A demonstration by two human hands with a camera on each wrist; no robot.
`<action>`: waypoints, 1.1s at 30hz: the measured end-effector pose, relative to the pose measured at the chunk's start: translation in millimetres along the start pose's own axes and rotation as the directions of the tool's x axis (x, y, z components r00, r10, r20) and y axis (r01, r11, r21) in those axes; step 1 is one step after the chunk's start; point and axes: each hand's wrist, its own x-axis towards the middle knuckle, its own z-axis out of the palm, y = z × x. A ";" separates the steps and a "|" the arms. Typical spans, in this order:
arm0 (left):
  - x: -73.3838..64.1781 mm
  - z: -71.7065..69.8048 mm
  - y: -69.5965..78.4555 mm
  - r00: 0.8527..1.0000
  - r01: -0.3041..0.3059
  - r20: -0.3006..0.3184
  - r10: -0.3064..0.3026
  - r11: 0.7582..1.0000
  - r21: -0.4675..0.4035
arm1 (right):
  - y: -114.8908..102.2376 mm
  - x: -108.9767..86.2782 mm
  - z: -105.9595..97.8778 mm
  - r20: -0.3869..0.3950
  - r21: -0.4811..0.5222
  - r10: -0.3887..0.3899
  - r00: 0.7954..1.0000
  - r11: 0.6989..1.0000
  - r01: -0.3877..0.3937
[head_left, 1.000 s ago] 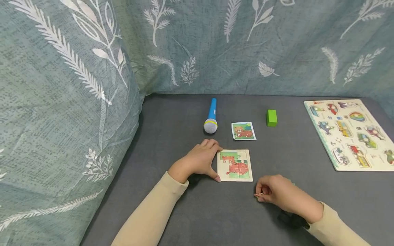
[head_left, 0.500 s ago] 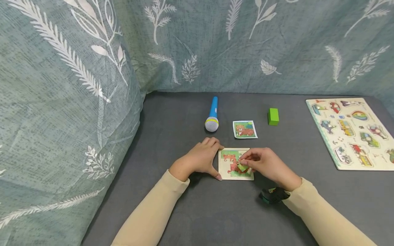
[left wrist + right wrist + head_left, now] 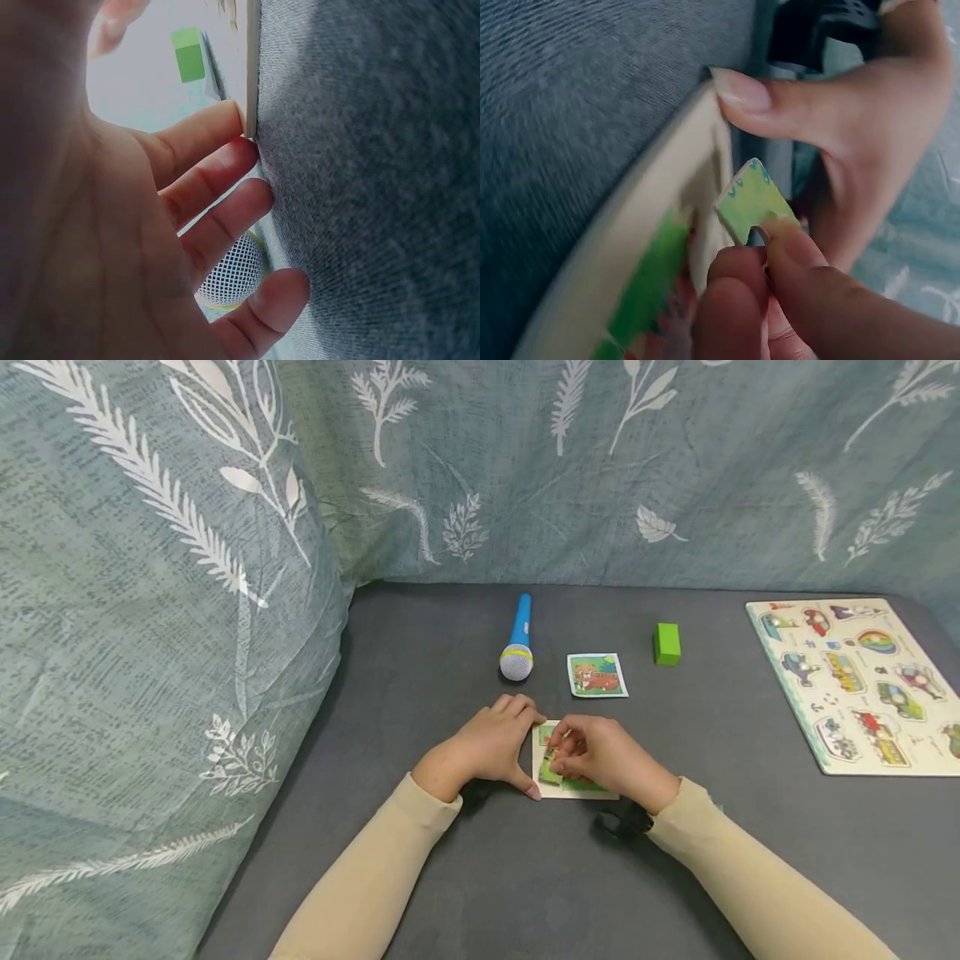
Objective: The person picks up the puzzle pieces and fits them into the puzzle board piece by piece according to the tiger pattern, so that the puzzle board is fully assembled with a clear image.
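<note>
My left hand [image 3: 483, 743] rests at the left edge of a small square jigsaw board [image 3: 536, 753], thumb at its near corner and fingers at the far one. In the left wrist view those fingers [image 3: 199, 139] are fairly straight, with tips touching the board's edge. My right hand [image 3: 615, 758] is over the board and pinches a green puzzle piece [image 3: 751, 196] between thumb and fingers. The piece is tilted above the board's left side in the right wrist view. Part of the tiger picture is hidden beneath my right hand.
Behind the board lies a small picture card [image 3: 597, 677], with a blue toy microphone [image 3: 517, 639] to its left. A green block [image 3: 667, 644] stands farther right. A large picture board [image 3: 855, 689] lies at the right. Patterned cloth [image 3: 525, 510] rises behind the grey surface.
My right hand has moved from the table right of the jigsaw board to over its left part, carrying the puzzle piece. My left hand has stayed at the board's edge.
</note>
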 end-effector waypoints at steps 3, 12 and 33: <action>-0.6 -0.4 0.0 1.000 -0.004 -0.004 0.004 1.000 -0.007 | -0.3 3.3 6.0 0.003 -0.082 -0.065 0.998 0.994 0.065; -0.7 -1.8 0.4 1.000 -0.014 -0.016 0.014 1.000 0.005 | -4.0 1.9 12.4 -0.028 -0.319 -0.170 0.985 0.935 0.152; -1.7 -0.9 0.9 1.000 0.010 0.001 -0.010 1.000 0.009 | -16.9 -57.1 27.0 0.119 -0.832 -0.289 0.950 0.492 0.254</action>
